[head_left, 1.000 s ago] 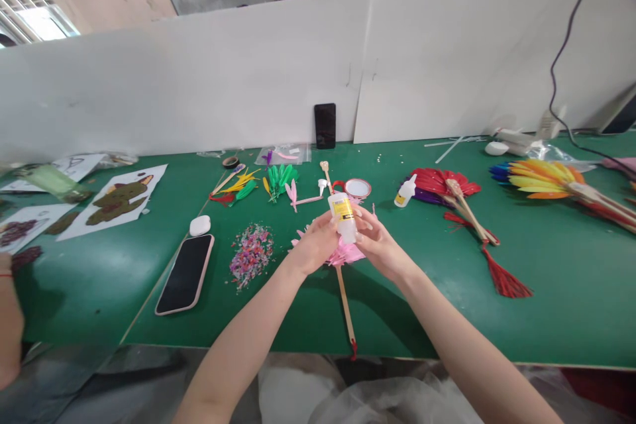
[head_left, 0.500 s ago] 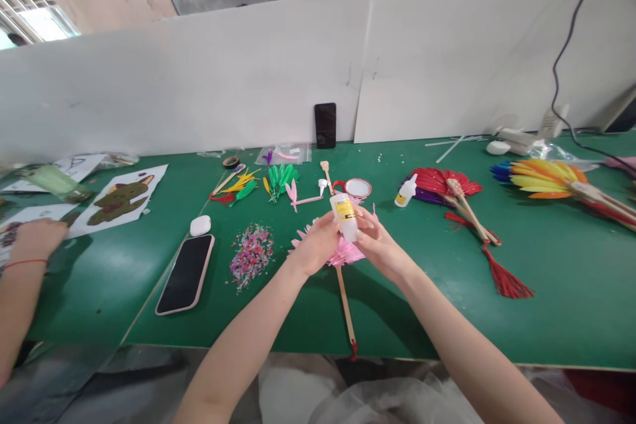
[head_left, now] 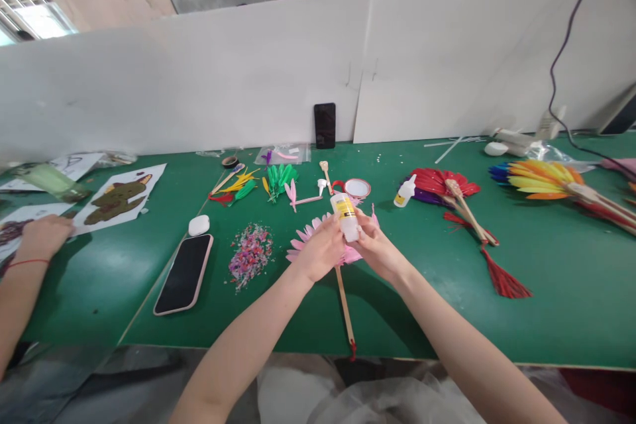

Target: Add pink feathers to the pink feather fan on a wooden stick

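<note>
Both my hands grip a white glue bottle [head_left: 348,217] with a yellow label. My left hand [head_left: 322,245] closes on it from the left, and my right hand [head_left: 378,248] from the right. Under them lies a pink feather fan [head_left: 305,238] with a thin wooden handle [head_left: 344,305], a red cord at its lower end. Just beyond the bottle are a white nozzle cap [head_left: 322,185], a roll of tape [head_left: 358,187] and loose pink feathers [head_left: 292,193]. My hands hide part of the fan.
Left are a phone [head_left: 183,275], a white case [head_left: 199,225], a pile of colourful bits [head_left: 251,252] and a co-worker's hand [head_left: 47,235]. Green feathers [head_left: 281,179] lie behind. A second glue bottle [head_left: 405,192], a red fan [head_left: 447,180] and a multicoloured fan [head_left: 546,179] are right.
The bottle has tilted slightly in my hands, and my left hand has shifted a little to the right. The co-worker's hand has moved slightly right.
</note>
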A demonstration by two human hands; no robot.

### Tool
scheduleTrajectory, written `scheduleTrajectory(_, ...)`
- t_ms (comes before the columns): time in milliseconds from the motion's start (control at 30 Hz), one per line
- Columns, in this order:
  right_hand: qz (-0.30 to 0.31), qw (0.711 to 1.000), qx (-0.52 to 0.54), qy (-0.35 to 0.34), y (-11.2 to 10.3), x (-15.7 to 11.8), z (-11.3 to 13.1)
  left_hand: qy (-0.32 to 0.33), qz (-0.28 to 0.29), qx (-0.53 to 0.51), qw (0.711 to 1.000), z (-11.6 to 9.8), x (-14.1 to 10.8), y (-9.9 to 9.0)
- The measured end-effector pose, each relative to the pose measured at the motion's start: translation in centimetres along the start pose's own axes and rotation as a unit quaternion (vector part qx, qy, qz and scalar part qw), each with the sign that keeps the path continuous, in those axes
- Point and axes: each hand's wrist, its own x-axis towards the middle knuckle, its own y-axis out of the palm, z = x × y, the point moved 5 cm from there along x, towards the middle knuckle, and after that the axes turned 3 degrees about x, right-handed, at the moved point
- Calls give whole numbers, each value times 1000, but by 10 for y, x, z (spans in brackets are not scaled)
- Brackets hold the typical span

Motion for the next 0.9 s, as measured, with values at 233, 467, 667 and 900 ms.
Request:
scheduleTrajectory(233, -25, 999, -43, -2, -3, 1, 0, -25, -18, -13, 999, 2, -3, 4)
scheduleTrajectory(467, -40, 996, -71, -17, -5, 1, -2, -39, -46, -4, 998, 3, -1, 3)
scheduleTrajectory(667, -29, 996, -81, -5, -6, 1, -1, -33, -42, -49, 997, -1, -1, 7)
scheduleTrajectory(900, -47, 993, -103, -17, -5, -1, 3, -37, -63, -33, 997, 1, -2, 3)
